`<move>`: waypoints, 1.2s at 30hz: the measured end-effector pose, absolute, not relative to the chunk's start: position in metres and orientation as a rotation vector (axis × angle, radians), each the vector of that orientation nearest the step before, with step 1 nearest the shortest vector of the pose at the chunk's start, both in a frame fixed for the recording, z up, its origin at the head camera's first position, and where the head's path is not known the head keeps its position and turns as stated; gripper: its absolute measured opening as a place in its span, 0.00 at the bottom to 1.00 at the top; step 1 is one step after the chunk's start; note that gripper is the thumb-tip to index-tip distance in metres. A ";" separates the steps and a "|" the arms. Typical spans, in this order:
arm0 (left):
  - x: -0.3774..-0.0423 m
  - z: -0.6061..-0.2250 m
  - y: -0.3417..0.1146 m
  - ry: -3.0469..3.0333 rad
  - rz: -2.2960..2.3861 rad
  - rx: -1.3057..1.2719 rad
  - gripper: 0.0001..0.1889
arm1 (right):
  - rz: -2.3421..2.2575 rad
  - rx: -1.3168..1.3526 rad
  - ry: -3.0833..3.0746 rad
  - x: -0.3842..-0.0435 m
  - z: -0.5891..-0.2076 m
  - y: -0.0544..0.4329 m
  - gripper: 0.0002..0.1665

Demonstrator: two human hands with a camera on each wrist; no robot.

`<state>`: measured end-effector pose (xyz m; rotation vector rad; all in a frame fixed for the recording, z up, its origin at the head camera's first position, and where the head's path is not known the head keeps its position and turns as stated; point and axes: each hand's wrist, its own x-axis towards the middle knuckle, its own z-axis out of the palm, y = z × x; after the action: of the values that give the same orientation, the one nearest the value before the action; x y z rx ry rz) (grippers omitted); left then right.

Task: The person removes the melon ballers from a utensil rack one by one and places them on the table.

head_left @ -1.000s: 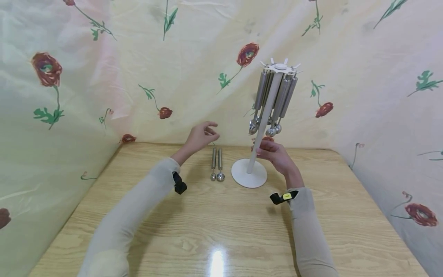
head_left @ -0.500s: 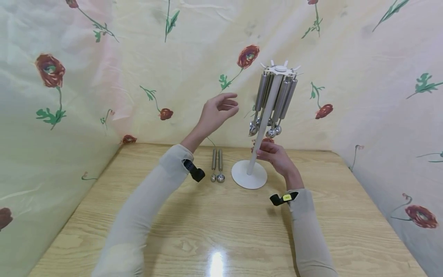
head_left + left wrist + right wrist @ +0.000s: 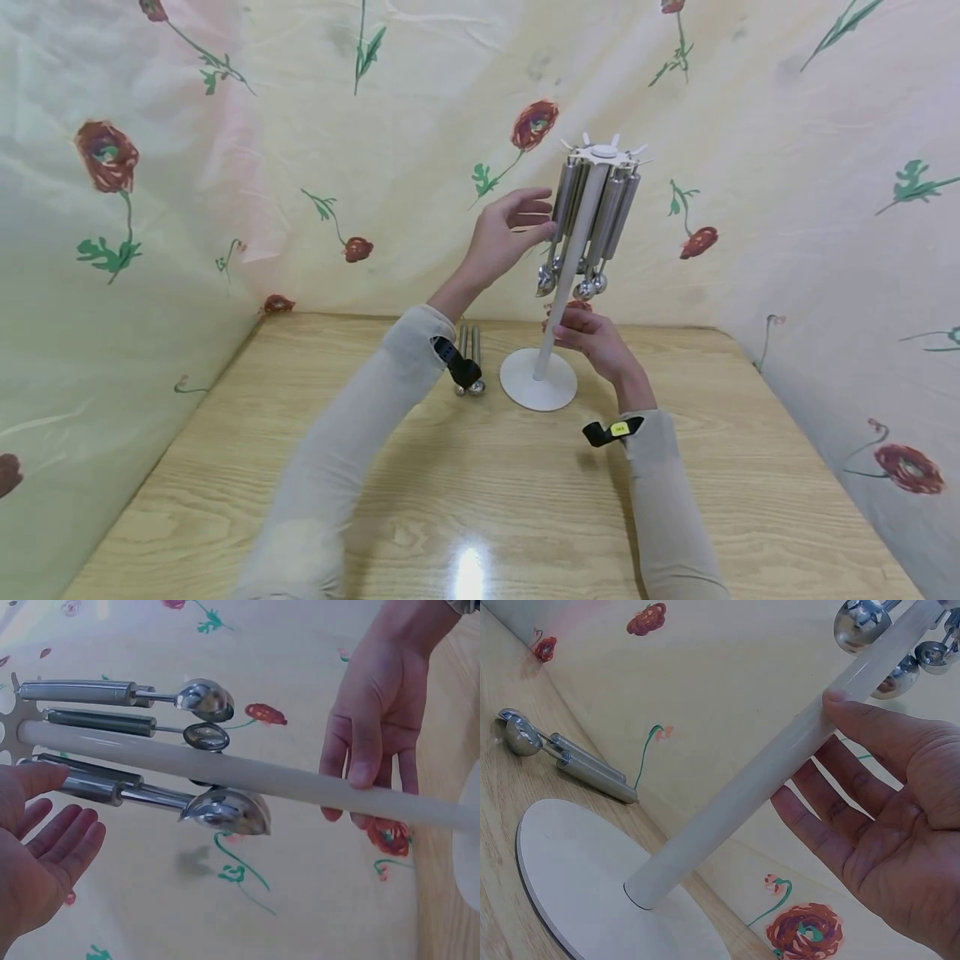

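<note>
A white utensil stand (image 3: 538,379) with a round base and upright pole (image 3: 727,802) bears several hanging steel scoops. My right hand (image 3: 600,346) grips the lower pole, thumb in front and fingers behind it. My left hand (image 3: 510,229) is beside the hanging scoops at the stand's upper left. In the left wrist view its thumb lies against or just in front of the handle of a hanging scoop (image 3: 229,810) with a pointed bowl; whether it touches cannot be told. Its other fingers are loosely spread below the handle.
Two scoops with steel handles (image 3: 592,769) lie side by side on the wooden table (image 3: 420,500), left of the base; the left forearm partly covers them in the head view. A flowered cloth (image 3: 420,108) hangs behind and at both sides.
My left hand has risen from above the two lying scoops and moved right to the hanging scoops. The right hand keeps its hold on the pole.
</note>
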<state>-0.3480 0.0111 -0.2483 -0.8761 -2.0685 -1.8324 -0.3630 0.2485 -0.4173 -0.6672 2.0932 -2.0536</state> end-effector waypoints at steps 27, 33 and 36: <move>-0.357 -0.252 0.029 -2.028 -1.839 -0.785 0.18 | -2.028 -0.641 2.119 -0.364 -0.418 0.248 0.26; -0.355 -0.252 0.029 -2.013 -1.814 -0.774 0.18 | -2.035 -0.644 2.107 -0.362 -0.416 0.248 0.26; -0.353 -0.250 0.029 -1.996 -1.798 -0.764 0.18 | -2.046 -0.642 2.099 -0.362 -0.416 0.248 0.21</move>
<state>-0.3535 0.0293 -0.2502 -0.7636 -1.9961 -1.7978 -0.3620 0.2484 -0.4164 -0.6422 2.0992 -2.0460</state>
